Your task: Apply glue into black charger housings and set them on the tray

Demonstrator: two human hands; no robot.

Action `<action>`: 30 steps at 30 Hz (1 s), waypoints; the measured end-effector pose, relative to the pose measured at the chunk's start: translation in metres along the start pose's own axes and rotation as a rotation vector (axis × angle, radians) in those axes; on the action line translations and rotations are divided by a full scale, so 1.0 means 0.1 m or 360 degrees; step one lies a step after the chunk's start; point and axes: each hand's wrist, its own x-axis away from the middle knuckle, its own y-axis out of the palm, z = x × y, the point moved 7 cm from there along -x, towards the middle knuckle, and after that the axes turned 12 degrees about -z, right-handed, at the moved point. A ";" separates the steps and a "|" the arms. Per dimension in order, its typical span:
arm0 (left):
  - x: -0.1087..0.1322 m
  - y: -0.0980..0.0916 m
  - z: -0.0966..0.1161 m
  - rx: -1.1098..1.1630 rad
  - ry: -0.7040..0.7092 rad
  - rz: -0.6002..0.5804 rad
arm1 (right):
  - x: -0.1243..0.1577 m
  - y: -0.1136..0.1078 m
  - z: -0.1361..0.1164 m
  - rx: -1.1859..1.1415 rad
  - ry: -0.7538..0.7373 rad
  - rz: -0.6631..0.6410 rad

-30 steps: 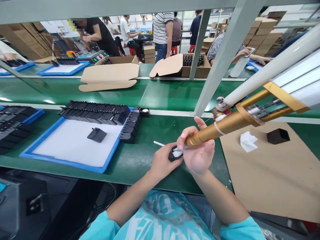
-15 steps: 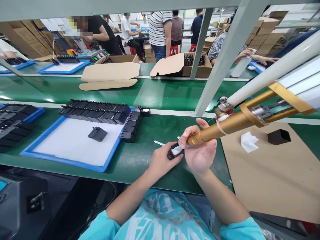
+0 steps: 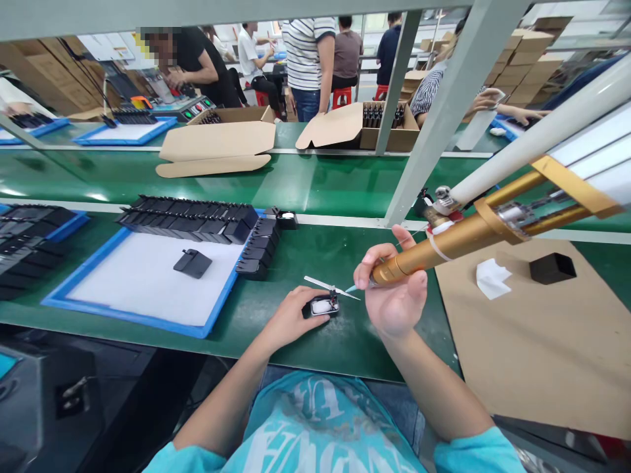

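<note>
My left hand (image 3: pixel 300 314) grips a small black plastic case (image 3: pixel 334 310) by its left side, low on the green bench. White material fills its open top, and a small dark part stands at its right end. Just behind it lie slim metal tweezers (image 3: pixel 318 282), pointing right. My right hand (image 3: pixel 394 289) is around the front end of a gold dispensing gun (image 3: pixel 419 261), with its fingers curled over the front and the palm beneath. The gun's pale blue nozzle tip (image 3: pixel 351 288) points down left, a little apart from the case.
A blue-rimmed tray (image 3: pixel 210 322) at left bears rows of black cases (image 3: pixel 192 220) and one loose black piece (image 3: pixel 192 263). Cardboard (image 3: pixel 542 355) at right holds a black box (image 3: pixel 552 268) and crumpled white paper (image 3: pixel 493 278). A slanted grey post (image 3: pixel 434 131) stands ahead; co-workers are beyond.
My left hand has drawn the black case left and down, away from the nozzle. The blue tip and the tweezers now show. My right hand stays on the dispensing gun, almost unmoved.
</note>
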 end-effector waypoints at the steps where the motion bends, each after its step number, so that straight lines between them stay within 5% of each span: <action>1: 0.02 -0.01 -0.03 0.0015 -0.0006 -0.0038 | 0.00 0.00 0.00 0.0002 0.0004 0.0006; 10: -0.22 0.10 0.12 0.0337 0.0191 -0.0187 | 0.00 0.00 0.00 -0.0045 -0.0022 -0.0031; 17: -0.14 0.08 0.19 -0.0151 0.0566 0.0193 | 0.00 -0.01 -0.01 -0.0053 -0.0036 -0.0032; 22: -0.03 0.12 0.28 -0.0514 0.0853 0.0226 | 0.01 -0.01 0.00 -0.0090 -0.0037 -0.0075; 30: -0.07 0.12 0.25 -0.0382 0.0698 0.0198 | 0.01 -0.02 0.02 -0.0101 -0.0012 -0.0067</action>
